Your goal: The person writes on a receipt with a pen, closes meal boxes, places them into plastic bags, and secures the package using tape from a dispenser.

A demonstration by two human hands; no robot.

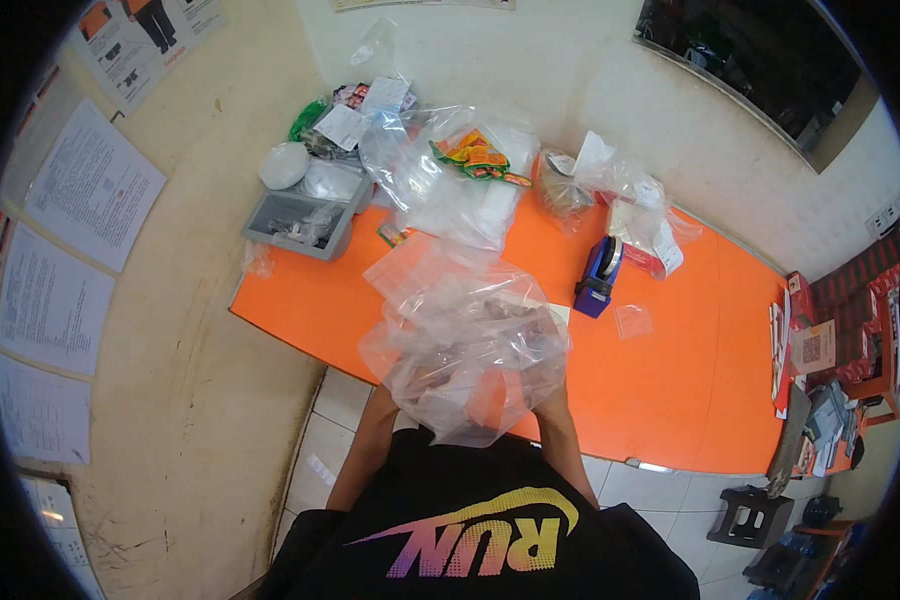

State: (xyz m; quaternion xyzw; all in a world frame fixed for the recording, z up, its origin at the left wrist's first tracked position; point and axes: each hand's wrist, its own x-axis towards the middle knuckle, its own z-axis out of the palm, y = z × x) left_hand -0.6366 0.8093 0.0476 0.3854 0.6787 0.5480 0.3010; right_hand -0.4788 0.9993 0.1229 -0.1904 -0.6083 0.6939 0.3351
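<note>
A large clear plastic bag lies crumpled across the near edge of the orange table. Both forearms reach up to it, one on each side. My left hand is behind the film at the bag's left side, its fingers hidden. My right hand is at the right side, also veiled by the plastic. What each hand grips cannot be made out. Something pale, perhaps paper, shows through the film and past its right edge. Beyond the bag lie more clear plastic bags with a yellow and green packet on top.
A grey plastic tray holding plastic scraps stands at the back left, near a round white lid. A blue tape dispenser stands right of the bag, before a red-edged tray. Papers and red boxes line the far right.
</note>
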